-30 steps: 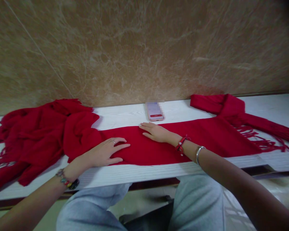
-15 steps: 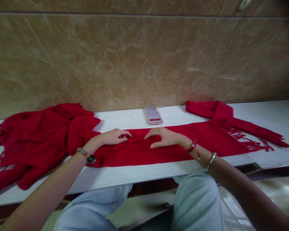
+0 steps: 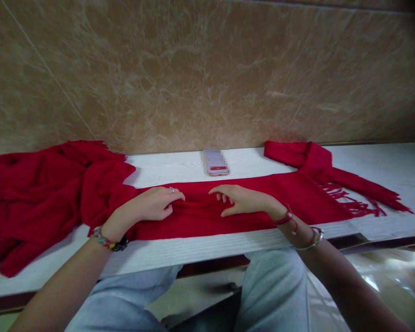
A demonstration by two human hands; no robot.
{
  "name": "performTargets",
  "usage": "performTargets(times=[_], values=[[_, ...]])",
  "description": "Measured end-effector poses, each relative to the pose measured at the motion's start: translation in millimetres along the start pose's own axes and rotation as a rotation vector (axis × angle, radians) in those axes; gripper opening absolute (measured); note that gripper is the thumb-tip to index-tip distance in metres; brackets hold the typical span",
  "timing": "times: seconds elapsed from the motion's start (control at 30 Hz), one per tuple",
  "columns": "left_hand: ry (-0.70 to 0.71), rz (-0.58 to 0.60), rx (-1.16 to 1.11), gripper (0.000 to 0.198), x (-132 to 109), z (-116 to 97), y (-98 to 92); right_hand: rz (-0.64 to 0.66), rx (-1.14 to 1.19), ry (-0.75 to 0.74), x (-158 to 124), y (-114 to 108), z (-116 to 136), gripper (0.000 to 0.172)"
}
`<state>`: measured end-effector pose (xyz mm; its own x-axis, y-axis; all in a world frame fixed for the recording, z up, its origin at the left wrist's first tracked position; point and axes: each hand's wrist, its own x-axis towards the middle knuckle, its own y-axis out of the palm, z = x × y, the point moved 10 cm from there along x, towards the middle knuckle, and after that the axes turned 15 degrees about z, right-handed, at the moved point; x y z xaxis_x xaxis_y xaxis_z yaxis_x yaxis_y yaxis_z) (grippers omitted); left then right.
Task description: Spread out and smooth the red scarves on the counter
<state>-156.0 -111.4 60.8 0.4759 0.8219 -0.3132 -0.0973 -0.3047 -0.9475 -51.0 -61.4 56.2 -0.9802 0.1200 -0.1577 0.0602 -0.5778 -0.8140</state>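
Note:
A red scarf (image 3: 283,203) lies spread in a long flat strip on the white table, its fringed end at the right. My left hand (image 3: 155,204) rests palm down on the strip's left part, fingers slightly bent and thumb apart, with a ring showing. On the middle of the cloth, my right hand (image 3: 244,200) is open, its curved fingers and thumb pointing left. Small wrinkles run across the fabric between the two hands. Neither hand appears to grip the cloth.
A heap of red fringed cloth (image 3: 51,193) covers the table's left side. Another folded red scarf (image 3: 318,161) lies at the right rear. A phone (image 3: 216,162) sits behind the strip, near the marbled wall (image 3: 193,78). The white table (image 3: 200,251) ends just before my knees.
The view has tilted down and shifted slightly. My left hand has turned more palm down, showing its ring. The right hand's fingers have spread a little; the scarf stays flat.

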Motion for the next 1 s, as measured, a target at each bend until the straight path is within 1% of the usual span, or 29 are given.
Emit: performTargets(times=[0.07,0.1,0.2,0.23,0.33,0.43,0.53,0.6,0.7,0.8,0.9,1.0], values=[[-0.023,0.006,0.011,0.032,-4.1,-1.5,-1.2,0.058,0.0,0.057,-5.9,6.4,-1.4,0.051],[-0.033,0.006,0.015,0.031,-7.2,-2.9,-0.7,0.063,-0.019,0.084,-10.1,8.9,-0.1,0.045],[-0.055,0.022,0.042,0.032,-16.7,-9.5,10.1,0.029,-0.118,0.109,-24.6,18.6,12.5,0.023],[-0.067,0.021,0.065,0.033,-19.4,-11.8,15.0,0.009,-0.152,0.099,-29.5,22.7,17.8,0.019],[-0.074,-0.031,0.137,0.035,-24.8,-22.7,23.8,-0.078,-0.252,0.071,-43.7,31.6,29.1,0.018],[0.002,-0.081,0.132,0.026,-23.5,-42.7,23.7,-0.141,-0.315,0.026,-53.1,35.4,34.9,0.02],[0.087,-0.066,0.134,0.031,-14.1,-61.8,21.1,-0.148,-0.339,-0.038,-56.1,35.9,39.3,0.021],[0.124,-0.042,0.166,0.03,-5.9,-68.9,19.4,-0.133,-0.364,-0.067,-55.8,35.8,41.6,0.021],[0.161,-0.014,0.165,0.034,4.8,-69.1,16.1,-0.119,-0.421,-0.084,-54.0,35.8,43.9,0.021],[0.174,-0.011,0.066,0.042,13.1,-61.7,10.4,-0.148,-0.422,-0.026,-52.3,31.4,37.2,0.022],[0.152,-0.027,-0.013,0.048,21.6,-54.3,5.2,-0.213,-0.313,0.028,-52.7,23.8,24.7,0.019],[0.163,-0.039,-0.03,0.047,29.6,-55.2,3.7,-0.264,-0.204,0.002,-54.6,19.8,17.3,0.015]])
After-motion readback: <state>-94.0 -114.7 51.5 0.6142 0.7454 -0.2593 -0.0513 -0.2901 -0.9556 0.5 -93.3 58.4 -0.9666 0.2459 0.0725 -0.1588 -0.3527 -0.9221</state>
